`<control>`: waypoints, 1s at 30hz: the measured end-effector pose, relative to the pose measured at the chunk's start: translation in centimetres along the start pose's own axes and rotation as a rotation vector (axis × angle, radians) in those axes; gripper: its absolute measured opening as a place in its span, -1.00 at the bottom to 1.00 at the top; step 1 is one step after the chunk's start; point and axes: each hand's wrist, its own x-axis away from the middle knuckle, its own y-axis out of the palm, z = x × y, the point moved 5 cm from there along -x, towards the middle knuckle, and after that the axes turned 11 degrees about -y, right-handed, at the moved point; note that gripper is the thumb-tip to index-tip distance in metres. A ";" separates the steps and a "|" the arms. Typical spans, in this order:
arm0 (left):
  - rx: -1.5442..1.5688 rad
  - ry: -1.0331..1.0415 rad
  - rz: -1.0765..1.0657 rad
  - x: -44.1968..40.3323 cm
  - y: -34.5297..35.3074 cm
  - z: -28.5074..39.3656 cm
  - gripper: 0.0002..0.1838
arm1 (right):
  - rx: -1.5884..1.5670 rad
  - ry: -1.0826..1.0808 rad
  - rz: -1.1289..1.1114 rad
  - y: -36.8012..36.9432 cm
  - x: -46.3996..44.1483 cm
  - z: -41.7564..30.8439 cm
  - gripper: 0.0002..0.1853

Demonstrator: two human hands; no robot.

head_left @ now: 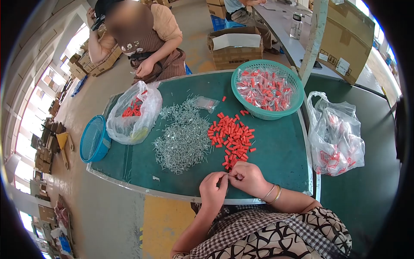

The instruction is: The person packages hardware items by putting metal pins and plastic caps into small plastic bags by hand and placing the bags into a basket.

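Observation:
My left hand [213, 188] and my right hand [249, 178] meet fingertip to fingertip over the table's near edge. Fingers of both are pinched together; what lies between them is too small to make out. Just beyond my hands lies a pile of red plastic caps [235, 137]. To its left spreads a big heap of small silver screws or pins [181, 144], with a small clear bag [206, 104] at its upper right edge. A green basket [297, 100] at the back right holds clear packets with red pieces inside.
A white plastic bag [148, 115] with red pieces and a blue basket [105, 144] stand at the left. Another plastic bag [319, 142] lies on the right-hand table. Across the table sits a person [166, 56]. Behind are an open carton [222, 56] and a post [315, 39].

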 end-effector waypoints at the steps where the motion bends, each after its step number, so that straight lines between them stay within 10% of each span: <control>1: -0.010 0.010 -0.004 0.0 -0.1 0.1 -0.91 | -0.007 0.015 -0.010 0.1 0.1 -0.1 -0.86; 23: 0.234 -0.396 -0.132 -1.0 1.0 -2.2 -0.94 | 0.185 -0.116 0.065 0.8 0.3 1.0 -0.85; 30: -0.281 0.117 0.120 -0.8 0.6 -0.8 -0.92 | 0.311 -0.102 0.105 0.6 0.2 0.7 -0.83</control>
